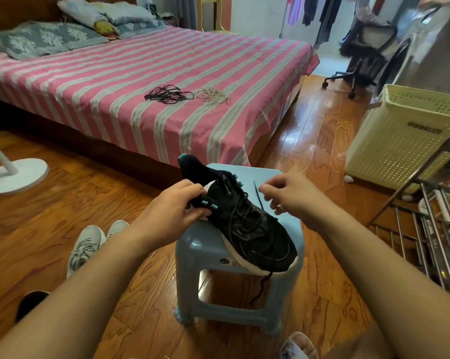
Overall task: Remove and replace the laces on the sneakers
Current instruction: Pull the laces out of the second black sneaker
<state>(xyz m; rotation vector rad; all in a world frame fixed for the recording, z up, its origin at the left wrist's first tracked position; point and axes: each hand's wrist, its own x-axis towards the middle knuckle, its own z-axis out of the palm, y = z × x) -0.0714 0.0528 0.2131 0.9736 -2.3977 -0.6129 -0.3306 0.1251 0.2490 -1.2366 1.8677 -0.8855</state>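
Looking down from the head camera, a black sneaker (pixel 244 224) lies tilted on a small blue stool (pixel 218 257) on a wooden floor, heel far-left, toe near-right and jutting past the stool's near edge.

The left hand (pixel 177 206) holds the shoe's collar on its left side, fingers curled round the upper by the teal eyelets. The right hand (pixel 288 195) hovers just right of the shoe, fingertips drawn together; its grip appears to pinch the dark lace (pixel 257 195), whose free end stands up beside the fingers, though blur makes contact uncertain. The lace is loose but threaded through most eyelets, and another end dangles below the toe, under the stool seat.

On the striped bed (pixel 115 81) beyond lie a black lace bundle (pixel 167 94) and, just right of it, a cream lace bundle (pixel 213 95). Grey sneakers (pixel 86 244) sit on the floor at near left.

Risks, as a judgement: the shoe overhangs the stool, so a hard pull on the lace could tip it off if the left hand slackens. The crossed loops could snag or knot if one end is dragged quickly. The dangling end could catch on the stool.
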